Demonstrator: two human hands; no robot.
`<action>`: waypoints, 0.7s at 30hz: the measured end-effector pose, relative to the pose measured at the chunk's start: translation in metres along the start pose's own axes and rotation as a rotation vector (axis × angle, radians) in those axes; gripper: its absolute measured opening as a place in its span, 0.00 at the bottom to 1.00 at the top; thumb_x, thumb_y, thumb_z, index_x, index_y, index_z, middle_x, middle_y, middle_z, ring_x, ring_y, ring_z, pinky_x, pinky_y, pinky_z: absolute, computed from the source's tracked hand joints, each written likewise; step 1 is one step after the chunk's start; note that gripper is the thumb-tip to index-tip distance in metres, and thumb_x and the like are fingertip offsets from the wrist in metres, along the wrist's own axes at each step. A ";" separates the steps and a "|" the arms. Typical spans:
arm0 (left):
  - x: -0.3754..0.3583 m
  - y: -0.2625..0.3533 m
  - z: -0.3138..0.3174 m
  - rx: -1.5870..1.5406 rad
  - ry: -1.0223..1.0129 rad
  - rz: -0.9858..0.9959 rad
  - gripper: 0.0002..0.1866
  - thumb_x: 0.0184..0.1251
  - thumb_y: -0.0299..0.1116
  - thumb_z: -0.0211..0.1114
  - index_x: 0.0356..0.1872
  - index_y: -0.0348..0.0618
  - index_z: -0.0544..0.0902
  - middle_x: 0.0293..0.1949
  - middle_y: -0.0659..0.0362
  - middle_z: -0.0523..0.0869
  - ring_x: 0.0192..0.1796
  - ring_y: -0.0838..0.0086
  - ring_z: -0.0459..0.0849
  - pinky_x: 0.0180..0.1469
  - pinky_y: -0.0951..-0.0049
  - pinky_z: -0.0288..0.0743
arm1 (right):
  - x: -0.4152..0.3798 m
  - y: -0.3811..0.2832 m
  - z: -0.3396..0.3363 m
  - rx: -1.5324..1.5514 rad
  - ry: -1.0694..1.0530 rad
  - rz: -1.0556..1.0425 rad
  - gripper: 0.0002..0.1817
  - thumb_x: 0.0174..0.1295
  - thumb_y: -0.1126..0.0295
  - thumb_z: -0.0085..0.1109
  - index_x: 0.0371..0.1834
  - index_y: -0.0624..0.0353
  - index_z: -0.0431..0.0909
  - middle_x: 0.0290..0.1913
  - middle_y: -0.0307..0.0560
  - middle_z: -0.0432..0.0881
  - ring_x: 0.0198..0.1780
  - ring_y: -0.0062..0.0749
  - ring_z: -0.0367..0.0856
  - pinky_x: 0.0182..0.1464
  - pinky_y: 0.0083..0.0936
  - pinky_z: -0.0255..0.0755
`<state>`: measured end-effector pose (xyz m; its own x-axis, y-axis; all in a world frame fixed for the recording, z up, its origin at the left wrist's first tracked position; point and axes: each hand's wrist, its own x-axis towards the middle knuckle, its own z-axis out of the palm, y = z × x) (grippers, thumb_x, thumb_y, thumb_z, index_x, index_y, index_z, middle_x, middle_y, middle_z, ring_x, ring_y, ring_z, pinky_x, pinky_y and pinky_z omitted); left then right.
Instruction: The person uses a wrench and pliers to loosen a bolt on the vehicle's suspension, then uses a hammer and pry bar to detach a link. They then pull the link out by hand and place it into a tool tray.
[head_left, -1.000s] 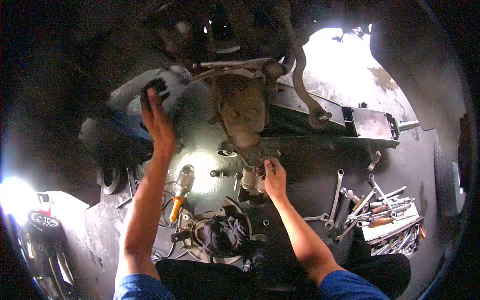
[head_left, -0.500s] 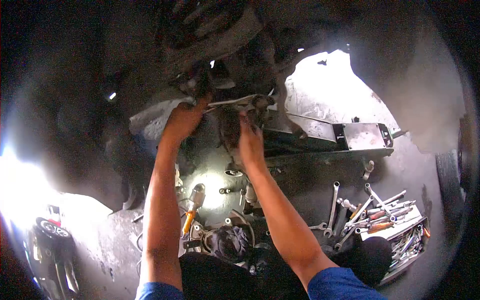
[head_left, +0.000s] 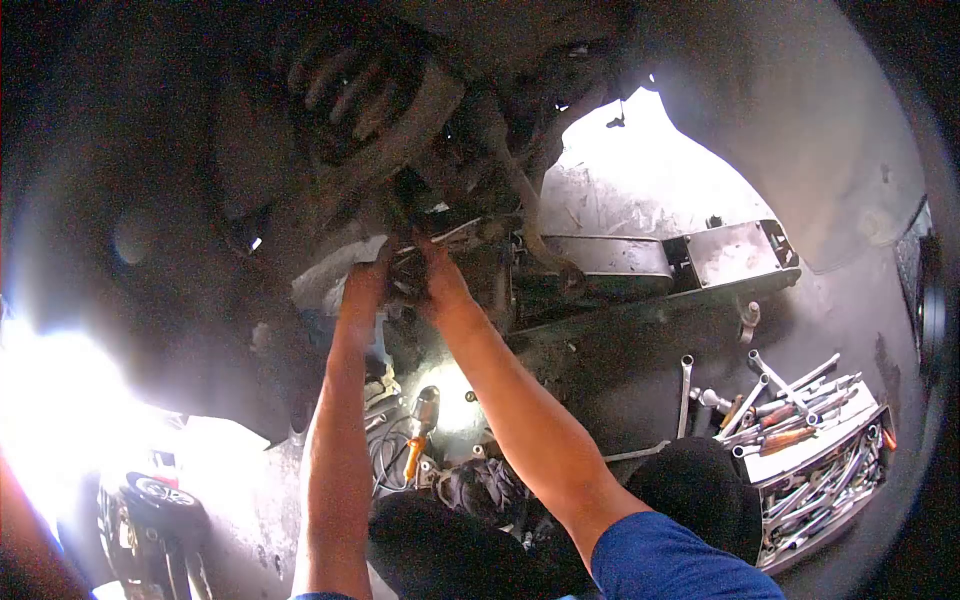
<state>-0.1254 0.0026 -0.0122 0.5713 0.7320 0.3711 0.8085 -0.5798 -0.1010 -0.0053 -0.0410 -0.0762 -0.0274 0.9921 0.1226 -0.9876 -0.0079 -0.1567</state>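
Observation:
Both my hands reach up into the dark underside of a vehicle. My left hand (head_left: 368, 277) is beside a pale, ragged-edged piece (head_left: 335, 272), and its fingers are lost in shadow. Close to its right, my right hand (head_left: 442, 287) points upward against dark metal parts, the fingertips blending into them. A thin light-coloured rod or edge (head_left: 455, 236) runs just above the right hand. Higher up are a coil spring (head_left: 345, 105) and a curved metal arm (head_left: 410, 145). What either hand holds is too dark to make out.
A floor jack (head_left: 725, 258) extends under the vehicle at right. On the floor are a tray (head_left: 800, 540) heaped with wrenches and screwdrivers, a lit work lamp (head_left: 420, 425) with an orange handle, and a bundled dark cloth (head_left: 480, 487). A wheeled object (head_left: 150, 510) stands at lower left.
My right hand has moved left, close to my left hand, and both sit a little lower in view. The camera view has shifted, so the tray and lamp appear farther right.

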 end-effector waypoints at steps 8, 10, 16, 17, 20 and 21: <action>-0.018 0.009 -0.006 0.038 -0.062 -0.024 0.18 0.77 0.44 0.55 0.58 0.47 0.82 0.40 0.40 0.88 0.44 0.41 0.87 0.43 0.53 0.79 | -0.016 0.009 0.008 -0.170 0.312 0.043 0.23 0.67 0.46 0.60 0.54 0.51 0.79 0.46 0.42 0.83 0.46 0.35 0.81 0.49 0.39 0.75; -0.024 0.021 -0.009 -0.206 0.069 -0.231 0.21 0.77 0.48 0.54 0.57 0.44 0.82 0.40 0.39 0.88 0.47 0.42 0.86 0.49 0.51 0.78 | -0.020 0.012 0.009 -0.185 0.291 0.037 0.27 0.67 0.43 0.59 0.56 0.52 0.78 0.46 0.44 0.83 0.47 0.37 0.80 0.52 0.40 0.74; -0.034 0.055 -0.023 -0.266 0.289 -0.191 0.29 0.79 0.54 0.49 0.57 0.36 0.81 0.51 0.35 0.84 0.56 0.39 0.82 0.60 0.53 0.73 | -0.027 0.014 0.028 -0.353 0.376 -0.266 0.25 0.71 0.53 0.55 0.62 0.59 0.75 0.50 0.53 0.79 0.44 0.40 0.76 0.48 0.44 0.70; -0.035 0.065 -0.033 -0.274 0.282 -0.217 0.30 0.79 0.55 0.48 0.57 0.35 0.81 0.53 0.35 0.84 0.57 0.39 0.81 0.61 0.54 0.73 | -0.025 0.016 0.024 -0.457 0.399 -0.326 0.25 0.70 0.58 0.57 0.65 0.61 0.73 0.53 0.57 0.79 0.45 0.44 0.77 0.50 0.46 0.70; -0.036 0.073 -0.049 -0.690 0.070 -0.574 0.32 0.80 0.56 0.48 0.57 0.32 0.80 0.58 0.33 0.80 0.60 0.39 0.80 0.61 0.58 0.72 | -0.024 0.028 -0.024 -1.021 0.351 -0.620 0.29 0.64 0.64 0.59 0.68 0.62 0.67 0.55 0.61 0.77 0.47 0.50 0.77 0.51 0.43 0.72; -0.034 0.070 -0.044 -0.685 0.086 -0.512 0.32 0.80 0.56 0.47 0.57 0.31 0.80 0.57 0.33 0.81 0.59 0.39 0.80 0.60 0.58 0.73 | -0.023 0.036 -0.041 -1.198 0.362 -0.783 0.31 0.62 0.65 0.60 0.68 0.62 0.65 0.54 0.61 0.76 0.47 0.51 0.77 0.50 0.42 0.72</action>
<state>-0.0943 -0.0782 0.0084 0.1239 0.9489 0.2903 0.6847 -0.2935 0.6671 -0.0337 -0.0588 -0.1250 0.6581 0.6728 0.3381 -0.0141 0.4599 -0.8879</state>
